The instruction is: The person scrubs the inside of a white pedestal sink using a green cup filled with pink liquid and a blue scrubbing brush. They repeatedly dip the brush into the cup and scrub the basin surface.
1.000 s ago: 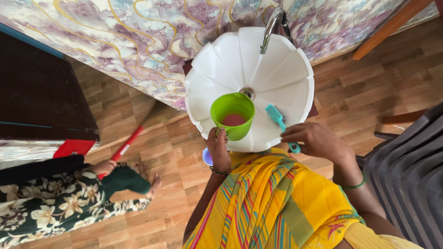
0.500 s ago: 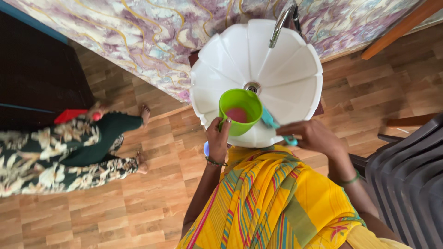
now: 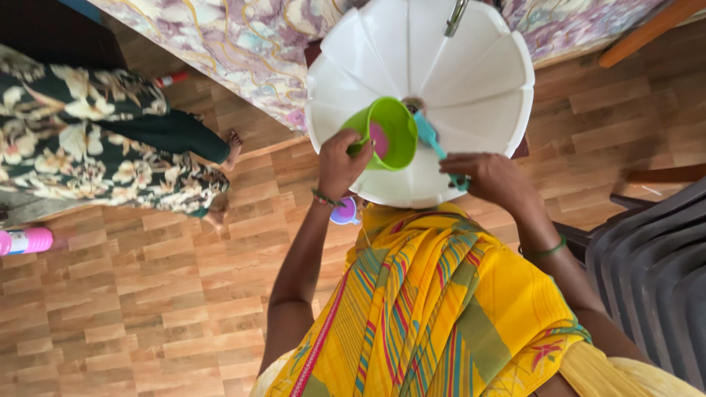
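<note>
Tilted now, the light green plastic mug sits gripped by its handle in my left hand; my right hand clasps the stiff teal plastic brush by its handle.

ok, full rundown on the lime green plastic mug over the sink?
The lime green plastic mug looks glossy and round, with a pink patch showing inside. It is tilted, mouth toward the camera, over the white scalloped basin. The left hand grips its handle side; the teal brush in the right hand meets its rim.
</note>
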